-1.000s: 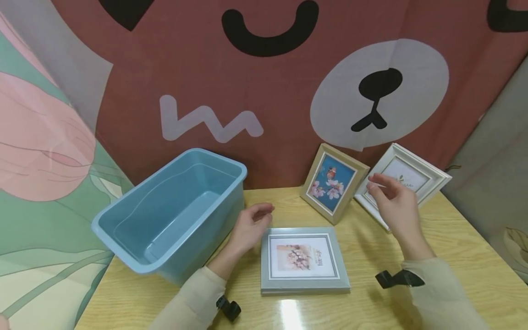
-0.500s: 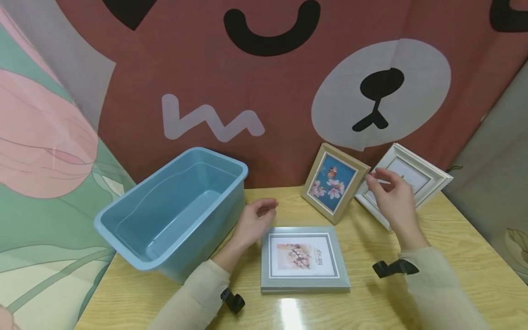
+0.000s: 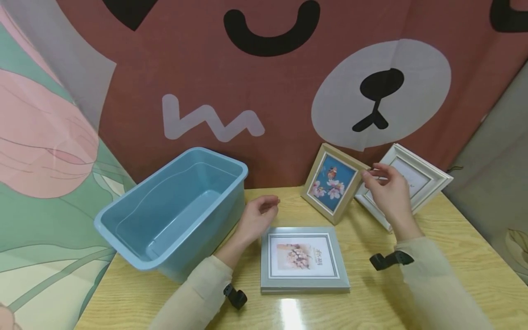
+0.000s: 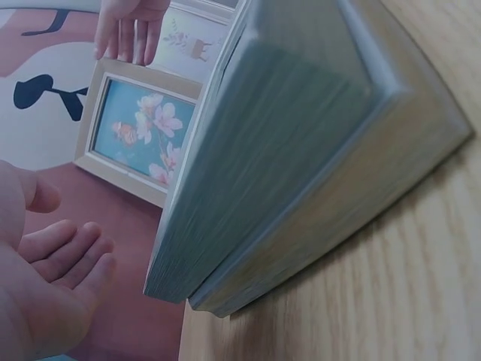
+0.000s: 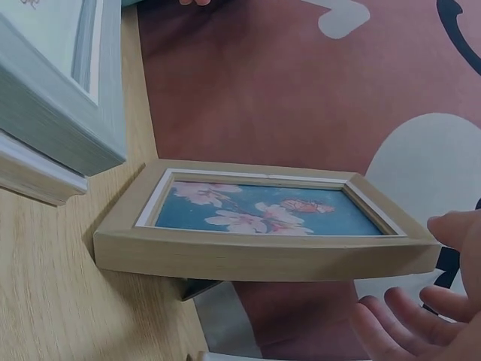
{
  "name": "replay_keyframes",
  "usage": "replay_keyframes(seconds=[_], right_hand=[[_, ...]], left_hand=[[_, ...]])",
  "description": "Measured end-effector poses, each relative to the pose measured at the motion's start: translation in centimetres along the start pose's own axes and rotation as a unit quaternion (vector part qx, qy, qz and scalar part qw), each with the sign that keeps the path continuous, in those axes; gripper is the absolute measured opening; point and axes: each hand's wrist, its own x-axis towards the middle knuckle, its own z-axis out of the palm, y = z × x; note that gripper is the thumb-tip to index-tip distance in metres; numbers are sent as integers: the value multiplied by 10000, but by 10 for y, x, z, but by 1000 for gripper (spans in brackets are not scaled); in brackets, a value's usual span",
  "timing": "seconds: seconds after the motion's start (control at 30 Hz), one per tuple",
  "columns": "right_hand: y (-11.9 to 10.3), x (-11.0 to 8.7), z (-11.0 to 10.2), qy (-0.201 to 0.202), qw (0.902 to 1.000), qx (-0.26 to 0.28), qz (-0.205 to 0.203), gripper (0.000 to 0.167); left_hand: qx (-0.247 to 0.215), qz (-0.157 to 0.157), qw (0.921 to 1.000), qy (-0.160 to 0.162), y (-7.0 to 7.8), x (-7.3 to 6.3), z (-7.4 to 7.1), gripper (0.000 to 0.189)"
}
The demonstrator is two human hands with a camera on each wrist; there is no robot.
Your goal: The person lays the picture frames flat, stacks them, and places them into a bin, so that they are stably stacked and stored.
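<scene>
My right hand (image 3: 389, 190) is at the upper right corner of a tan photo frame (image 3: 305, 195) with a bird-and-blossom picture. In the right wrist view the thumb (image 5: 458, 229) is right at that corner, with loosely bent fingers (image 5: 409, 320) below it, apart from the frame. The tan frame stands tilted back, a dark prop (image 5: 199, 288) behind it. My left hand (image 3: 253, 222) hovers with relaxed fingers between a blue bin and a flat grey photo frame (image 3: 305, 286), holding nothing. In the left wrist view the grey frame lies on another, tan-edged frame (image 4: 338, 203).
The deep blue bin (image 3: 214, 220) stands at the left of the wooden table (image 3: 264, 314), with nothing visible inside. A white photo frame (image 3: 433, 183) leans at the back right, partly behind my right hand. A red cloth with a cartoon face (image 3: 280, 87) hangs behind the table.
My right hand has moved left and slightly up, from in front of the white frame to the tan frame's corner. My left hand has shifted slightly up and right. The frames and bin stay put.
</scene>
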Motion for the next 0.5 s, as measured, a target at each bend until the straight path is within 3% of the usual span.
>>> replay_keyframes(seconds=[0.5], right_hand=[[-3, 6, 13, 227, 9979, -45, 611, 50]], left_hand=[[-27, -20, 10000, 25, -4, 13, 4, 34]])
